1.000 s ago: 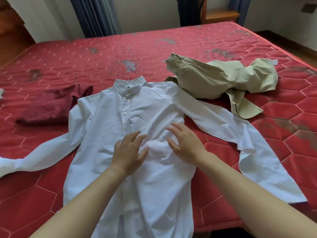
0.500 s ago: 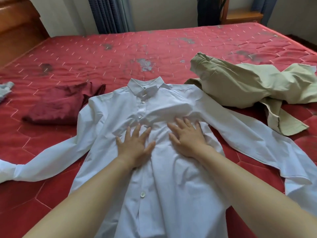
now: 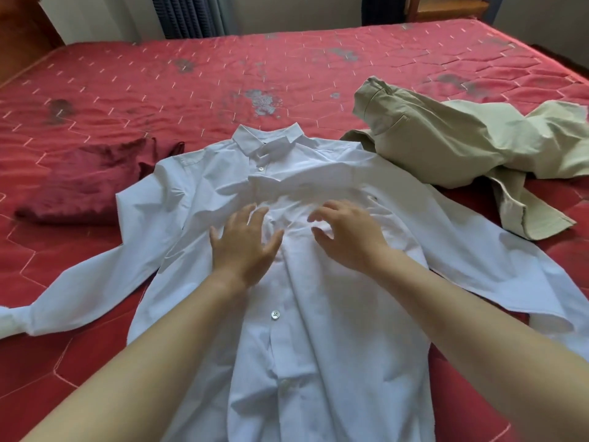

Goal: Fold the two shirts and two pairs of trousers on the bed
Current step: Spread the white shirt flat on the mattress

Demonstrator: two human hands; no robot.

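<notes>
A white long-sleeved shirt (image 3: 318, 314) lies face up on the red bed (image 3: 159, 84), collar away from me and both sleeves spread out. My left hand (image 3: 243, 242) rests flat on its chest, fingers spread. My right hand (image 3: 349, 232) hovers on the chest beside it, fingers curled slightly and apart. Neither hand grips cloth. Crumpled beige trousers (image 3: 462, 145) lie at the right, touching the shirt's shoulder. A folded dark red garment (image 3: 86, 183) sits at the left beside the shirt's other shoulder.
The bed's far half holds worn grey patches. Blue curtains (image 3: 188, 14) hang behind it, and a wooden piece of furniture (image 3: 446, 8) stands at the back right. The shirt's hem reaches the near edge of the bed.
Both hands slid up the shirt's chest towards the collar, bunching the fabric into wrinkles ahead of them. My right hand lifted its fingers from flat to curled.
</notes>
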